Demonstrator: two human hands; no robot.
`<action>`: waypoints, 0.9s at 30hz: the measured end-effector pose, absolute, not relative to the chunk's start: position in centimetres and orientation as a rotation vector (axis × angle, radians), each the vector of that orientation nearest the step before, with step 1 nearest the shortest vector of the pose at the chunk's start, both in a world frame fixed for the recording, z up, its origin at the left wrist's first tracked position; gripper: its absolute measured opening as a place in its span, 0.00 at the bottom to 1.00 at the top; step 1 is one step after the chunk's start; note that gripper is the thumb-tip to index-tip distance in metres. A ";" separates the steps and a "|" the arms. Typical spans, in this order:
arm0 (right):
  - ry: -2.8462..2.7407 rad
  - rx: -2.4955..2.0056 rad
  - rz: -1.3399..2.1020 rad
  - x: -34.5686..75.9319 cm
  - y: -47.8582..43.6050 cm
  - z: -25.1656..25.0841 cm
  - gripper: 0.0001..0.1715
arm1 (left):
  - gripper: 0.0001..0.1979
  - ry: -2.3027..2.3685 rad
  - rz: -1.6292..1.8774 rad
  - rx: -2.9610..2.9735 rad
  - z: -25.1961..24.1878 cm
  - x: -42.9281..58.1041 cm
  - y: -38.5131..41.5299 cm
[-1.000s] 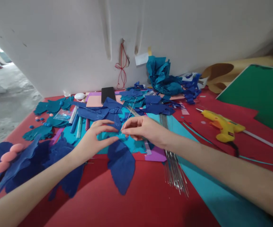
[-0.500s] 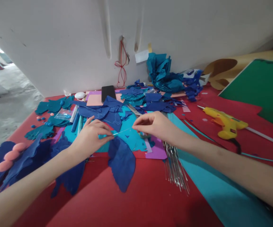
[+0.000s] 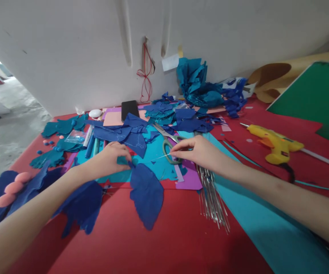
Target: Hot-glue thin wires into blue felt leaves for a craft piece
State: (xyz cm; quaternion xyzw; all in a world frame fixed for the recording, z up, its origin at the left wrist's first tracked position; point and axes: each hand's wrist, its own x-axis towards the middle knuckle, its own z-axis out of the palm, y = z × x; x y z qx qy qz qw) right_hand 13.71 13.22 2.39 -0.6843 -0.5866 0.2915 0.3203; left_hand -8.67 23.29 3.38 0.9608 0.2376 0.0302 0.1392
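Note:
My left hand (image 3: 110, 161) has thumb and forefinger closed at the narrow top of a blue crepe-like petal (image 3: 147, 196), which hangs over the edge of the cut sheets. In a pinch, my right hand (image 3: 200, 152) holds a thin silvery wire (image 3: 164, 156) that points left toward the petal. Scissors (image 3: 168, 152) with green-grey handles lie just beside and under the right fingertips. Below the right wrist is a bundle of silvery wires (image 3: 214, 201).
A yellow glue gun (image 3: 275, 142) with its stick lies at right, before a green board (image 3: 312, 102). Pens (image 3: 88, 140), a black phone (image 3: 130, 110), blue scraps (image 3: 118, 133) and teal pieces (image 3: 50, 161) spread behind and left. Pink pompoms (image 3: 13, 188) sit on blue petals.
My left hand has let go of the wire and moved slightly left to the petal's tip. My right hand has drawn the wire rightward, uncovering the scissors.

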 end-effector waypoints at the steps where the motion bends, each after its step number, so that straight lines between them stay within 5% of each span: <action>1: -1.560 -1.802 0.754 13.8 13.2 2.2 0.05 | 0.02 0.688 0.092 2.766 3.5 -8.6 23.1; 7: -1.697 -1.814 0.649 14.0 12.8 1.5 0.05 | 0.10 0.701 0.166 2.694 3.6 -8.6 21.7; 20: -1.832 -1.776 0.468 14.2 11.9 1.2 0.06 | 0.03 0.699 0.688 2.687 2.7 -9.2 17.3; 27: -1.904 -1.675 0.405 14.1 11.5 0.7 0.06 | 0.09 0.616 0.683 2.856 1.9 -10.1 16.4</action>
